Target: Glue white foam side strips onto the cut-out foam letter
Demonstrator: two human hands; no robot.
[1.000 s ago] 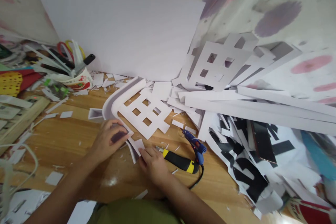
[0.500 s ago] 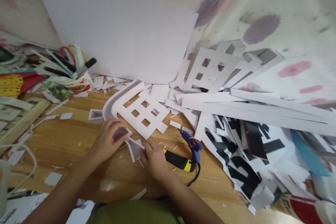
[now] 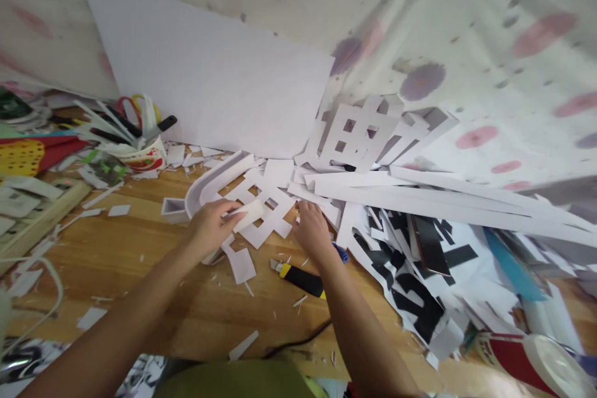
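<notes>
Head camera: a flat white cut-out panel with square windows [image 3: 273,222] lies on the wooden tabletop [image 3: 163,289]. At the panel's near left, the left hand [image 3: 215,224] pinches a short white strip [image 3: 250,213] between thumb and fingers; the strip overlaps the panel in view, but whether they touch is unclear. Just right of the panel, the right hand [image 3: 311,224] has its fingers drawn close together, and I cannot tell whether they hold anything. A blue tool [image 3: 342,253] farther right of the panel is mostly hidden by the forearm.

As for progress, a curved white wall strip [image 3: 198,193] stands bent around the panel's left side, so shaping there looks done. Wood shows between the two in places, and whether they are joined cannot be told. No upright wall shows along the panel's right edges, so the work seems only partway. Left of the panel sits a small white rectangular tube [image 3: 173,208], apparently already formed. Nearer than the panel are a loose white piece [image 3: 242,265] and a yellow-and-black utility knife [image 3: 301,280], which neither hand holds.
</notes>
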